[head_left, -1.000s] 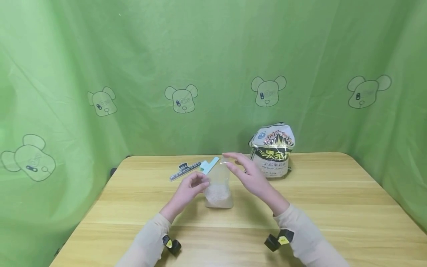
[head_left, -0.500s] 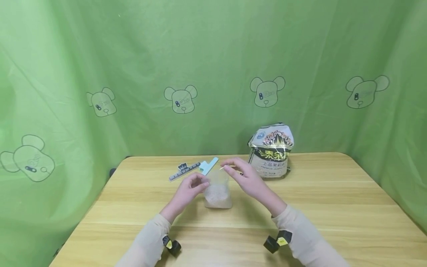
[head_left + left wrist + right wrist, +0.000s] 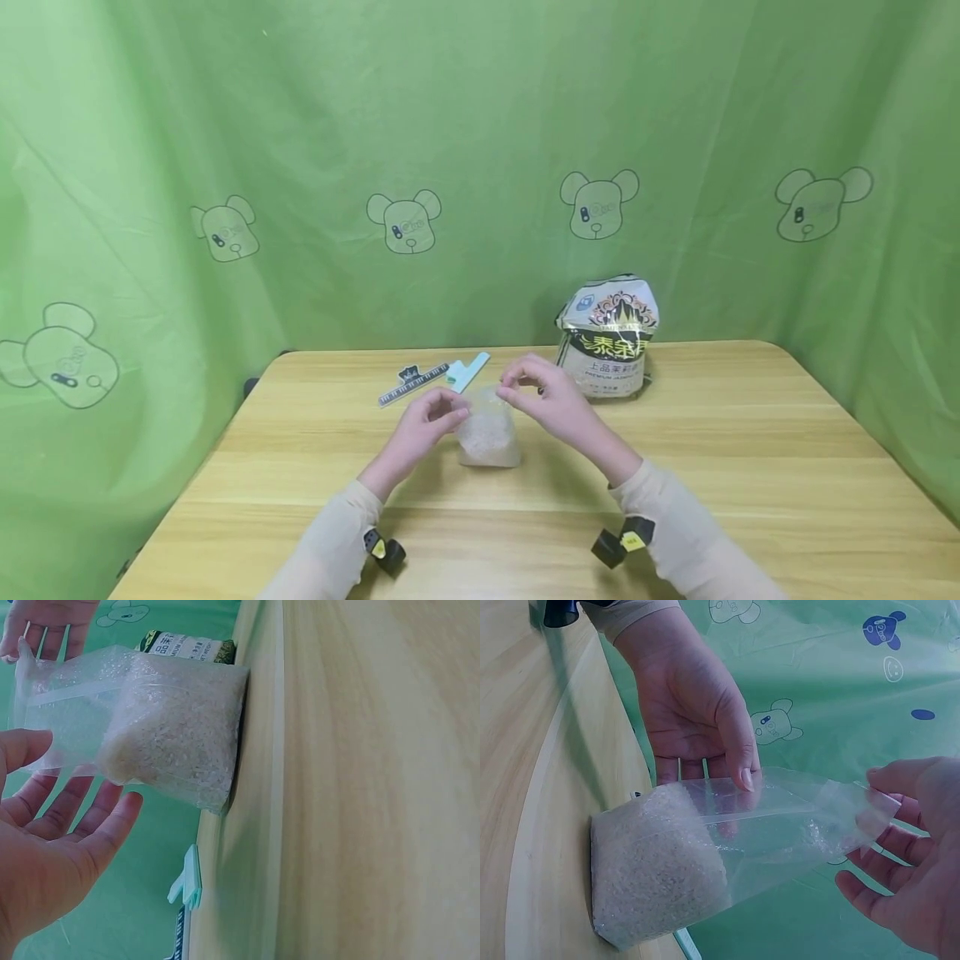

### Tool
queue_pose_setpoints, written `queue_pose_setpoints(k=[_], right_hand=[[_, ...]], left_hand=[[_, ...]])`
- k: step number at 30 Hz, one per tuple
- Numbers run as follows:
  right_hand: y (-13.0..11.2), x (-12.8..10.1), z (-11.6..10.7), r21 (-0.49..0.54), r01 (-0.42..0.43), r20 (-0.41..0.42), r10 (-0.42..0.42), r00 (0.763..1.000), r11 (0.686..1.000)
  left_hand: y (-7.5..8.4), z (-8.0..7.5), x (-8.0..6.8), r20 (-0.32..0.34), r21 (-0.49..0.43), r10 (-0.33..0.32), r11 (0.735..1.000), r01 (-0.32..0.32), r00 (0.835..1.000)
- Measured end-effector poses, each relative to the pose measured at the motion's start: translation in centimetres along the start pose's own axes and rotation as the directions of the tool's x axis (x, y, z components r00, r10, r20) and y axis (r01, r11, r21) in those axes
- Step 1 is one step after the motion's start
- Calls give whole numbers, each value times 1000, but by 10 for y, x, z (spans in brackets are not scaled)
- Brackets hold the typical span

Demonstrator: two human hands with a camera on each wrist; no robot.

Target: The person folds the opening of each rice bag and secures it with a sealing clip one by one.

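A clear plastic bag (image 3: 489, 435) partly filled with rice stands on the wooden table (image 3: 720, 467). My left hand (image 3: 433, 414) holds the bag's upper left side, thumb (image 3: 744, 774) on the front and fingers behind the film. My right hand (image 3: 527, 388) pinches the empty top edge of the bag at its right corner. In the right wrist view the bag (image 3: 667, 874) has rice in its lower half, and the right hand (image 3: 907, 840) grips the crumpled top. In the left wrist view the left hand (image 3: 64, 825) cups the bag (image 3: 169, 742) loosely.
A printed rice package (image 3: 609, 337) stands behind the right hand. A light blue clip (image 3: 469, 371) and a black ruler-like clip (image 3: 413, 385) lie at the back left. Green cloth with bear prints (image 3: 405, 221) walls the table.
My right hand has come down and toward the left hand, pulling the bag's top lower. The left hand and the rice-filled base have stayed put.
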State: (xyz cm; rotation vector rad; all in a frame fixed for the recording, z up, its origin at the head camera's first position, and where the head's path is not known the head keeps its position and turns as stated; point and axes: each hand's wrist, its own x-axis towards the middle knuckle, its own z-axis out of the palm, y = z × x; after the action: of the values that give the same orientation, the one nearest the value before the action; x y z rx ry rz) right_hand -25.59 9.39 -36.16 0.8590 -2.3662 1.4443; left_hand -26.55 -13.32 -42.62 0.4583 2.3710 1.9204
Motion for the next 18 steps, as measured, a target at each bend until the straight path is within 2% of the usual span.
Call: queue_pose_setpoints(k=[18], right_hand=[[6, 0, -3, -51, -47, 17, 48, 999, 998]], left_hand=[[2, 1, 0, 5, -3, -15, 1000, 15, 1000]])
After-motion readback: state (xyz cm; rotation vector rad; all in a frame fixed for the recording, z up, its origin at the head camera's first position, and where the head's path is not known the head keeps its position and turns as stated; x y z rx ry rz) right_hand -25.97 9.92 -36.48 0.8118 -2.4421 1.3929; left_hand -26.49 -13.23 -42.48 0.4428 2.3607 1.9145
